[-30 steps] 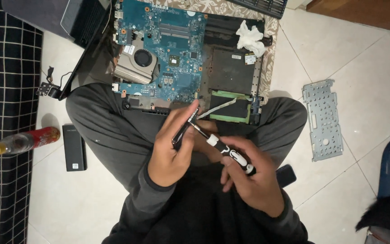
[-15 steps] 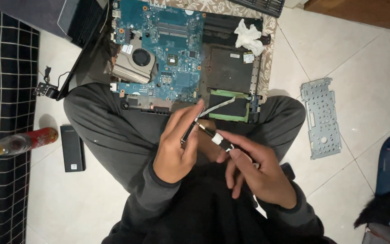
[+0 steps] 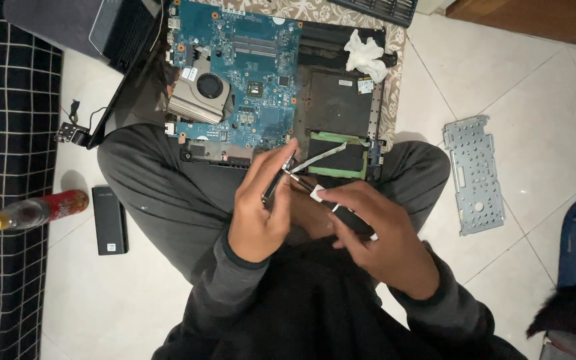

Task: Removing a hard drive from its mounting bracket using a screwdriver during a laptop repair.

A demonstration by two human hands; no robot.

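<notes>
Left hand (image 3: 256, 213): fingers closed around a slim dark part (image 3: 278, 181), held upright over the lap; its exact kind cannot be told.
Right hand (image 3: 378, 240): fingers gripping a black-handled screwdriver (image 3: 341, 212) with a white collar; the tip meets the dark part just below the laptop's front edge.
Location of work: both items are held in the air above the crossed legs, clear of the floor.
Advice on the step: judged from the grip, the tip should stay square to the part, with the left hand bracing it firmly so a slip cannot reach the board.
Opened laptop (image 3: 341, 100): lies on the floor ahead of the knees, blue circuit board (image 3: 248, 67) and fan (image 3: 209, 87) exposed, crumpled white tissue (image 3: 365, 57) on its far corner.
Floor (image 3: 535, 100): pale tiles; a grey metal plate (image 3: 475, 173) well apart to the right.
Left side: black rectangular pack (image 3: 109, 220) and a bottle with yellow cap (image 3: 31, 211) near a dark checked mat (image 3: 8, 167).
</notes>
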